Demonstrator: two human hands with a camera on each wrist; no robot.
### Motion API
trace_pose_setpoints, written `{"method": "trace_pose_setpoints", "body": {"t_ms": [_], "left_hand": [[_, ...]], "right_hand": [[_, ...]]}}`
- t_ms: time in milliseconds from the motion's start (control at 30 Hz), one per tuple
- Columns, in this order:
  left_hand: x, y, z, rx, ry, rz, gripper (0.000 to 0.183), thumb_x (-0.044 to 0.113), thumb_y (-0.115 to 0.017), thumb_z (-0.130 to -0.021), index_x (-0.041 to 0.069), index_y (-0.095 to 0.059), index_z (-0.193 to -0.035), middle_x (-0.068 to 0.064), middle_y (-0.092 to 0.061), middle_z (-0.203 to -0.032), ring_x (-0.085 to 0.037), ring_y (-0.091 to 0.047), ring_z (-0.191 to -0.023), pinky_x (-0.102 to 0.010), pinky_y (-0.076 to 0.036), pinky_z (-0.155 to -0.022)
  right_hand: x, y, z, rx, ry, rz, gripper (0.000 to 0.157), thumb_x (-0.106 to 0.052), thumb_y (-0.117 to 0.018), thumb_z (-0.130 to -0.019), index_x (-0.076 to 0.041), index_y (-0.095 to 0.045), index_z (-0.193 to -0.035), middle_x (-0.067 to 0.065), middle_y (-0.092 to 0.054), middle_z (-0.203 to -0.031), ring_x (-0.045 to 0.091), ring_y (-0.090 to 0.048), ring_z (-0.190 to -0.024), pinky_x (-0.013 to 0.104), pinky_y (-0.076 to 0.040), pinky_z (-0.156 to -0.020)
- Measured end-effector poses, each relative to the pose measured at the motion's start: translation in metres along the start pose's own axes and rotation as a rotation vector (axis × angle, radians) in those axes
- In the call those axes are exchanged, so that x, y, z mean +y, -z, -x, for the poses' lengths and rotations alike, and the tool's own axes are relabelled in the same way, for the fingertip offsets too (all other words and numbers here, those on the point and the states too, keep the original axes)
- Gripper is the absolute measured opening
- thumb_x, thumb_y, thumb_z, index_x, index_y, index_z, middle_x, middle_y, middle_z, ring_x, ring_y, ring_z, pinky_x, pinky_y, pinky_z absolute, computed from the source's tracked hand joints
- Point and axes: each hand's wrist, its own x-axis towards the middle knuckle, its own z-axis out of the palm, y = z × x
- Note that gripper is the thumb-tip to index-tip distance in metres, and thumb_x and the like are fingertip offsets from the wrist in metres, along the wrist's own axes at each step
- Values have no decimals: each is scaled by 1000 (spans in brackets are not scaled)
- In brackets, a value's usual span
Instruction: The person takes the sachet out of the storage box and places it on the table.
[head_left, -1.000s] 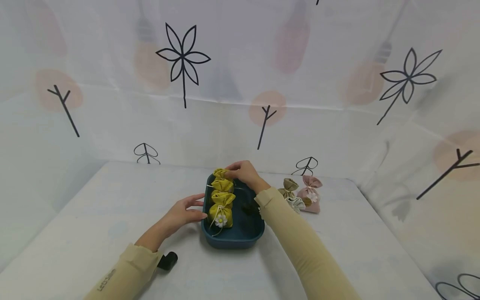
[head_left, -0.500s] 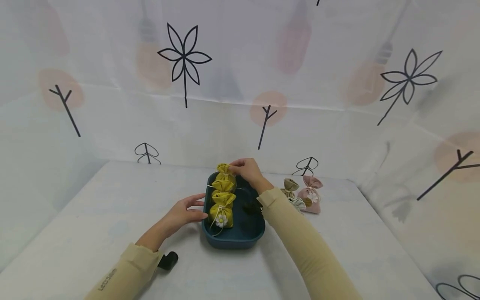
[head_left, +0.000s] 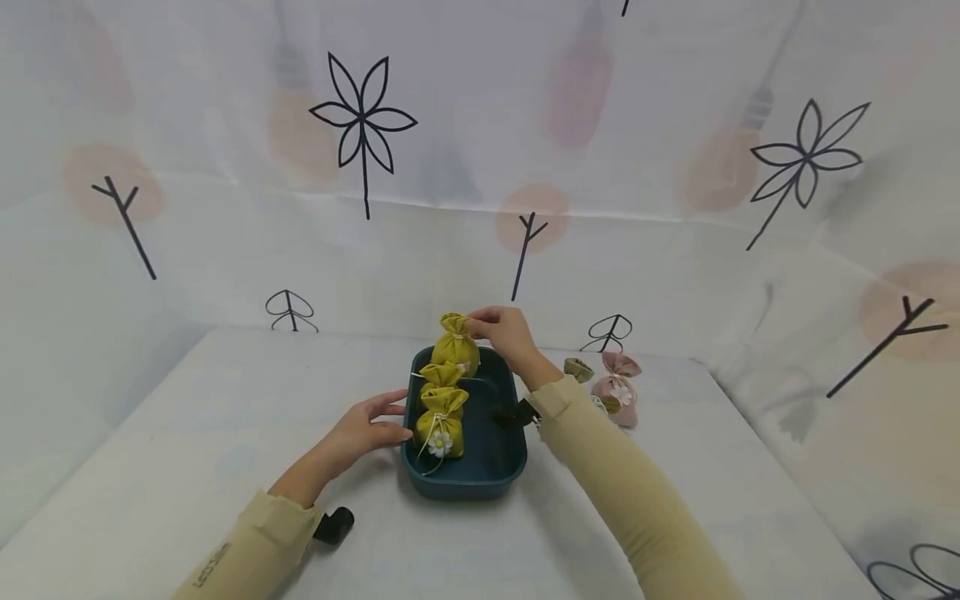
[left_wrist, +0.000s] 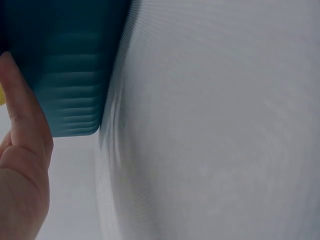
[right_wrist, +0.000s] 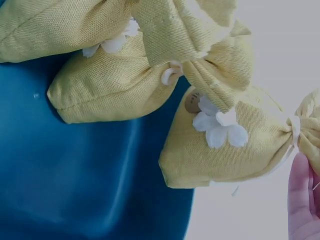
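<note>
My right hand (head_left: 508, 332) pinches the tied neck of a yellow drawstring pouch (head_left: 455, 350) at the far end of a dark blue plastic basin (head_left: 465, 490). In the right wrist view this pouch (right_wrist: 210, 162) carries a white flower and a small button, and its bottom corner overlaps the basin's edge. Two more yellow pouches sit inside along the left wall: a front pouch (head_left: 441, 427) with a white flower and a middle pouch (head_left: 441, 375). My left hand (head_left: 367, 429) has its fingers extended against the basin's left side. The left wrist view shows the ribbed outer wall (left_wrist: 75, 87) beside it.
To the basin's right lie a pink pouch (head_left: 618, 392) with a flower and an olive pouch (head_left: 578, 369), partly hidden by the right sleeve (head_left: 622, 492). A black wrist device (head_left: 334, 526) shows beside the left sleeve (head_left: 251, 542). A patterned cloth backdrop (head_left: 450, 267) rises behind the table.
My right hand has raised the far yellow pouch up out of its place in the basin. My left hand stays at the basin's left side.
</note>
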Motion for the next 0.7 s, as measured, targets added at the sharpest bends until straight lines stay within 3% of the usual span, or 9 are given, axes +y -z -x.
{"method": "trace_pose_setpoints", "body": {"t_ms": [200,700], "left_hand": [[-1,0,0,5,5,-8,69,15,-73,-81,15,-40,-142,-15,-48,-130,-22,-59,-101,-36,-51,-83],[1,0,0,7,4,-23,70,17,-74,-81,15,-40,-141,-14,-48,-130,-22,-58,-104,-37,-51,-84]], "right_hand": [[-8,7,10,40,0,-5,23,-12,-61,-91,4,-65,-106,16,-63,-101,26,-62,-90,34,-50,-85],[-12,26,29,41,12,11,21,-15,-61,-91,0,-65,-105,12,-63,-101,23,-61,-91,32,-49,-86]]}}
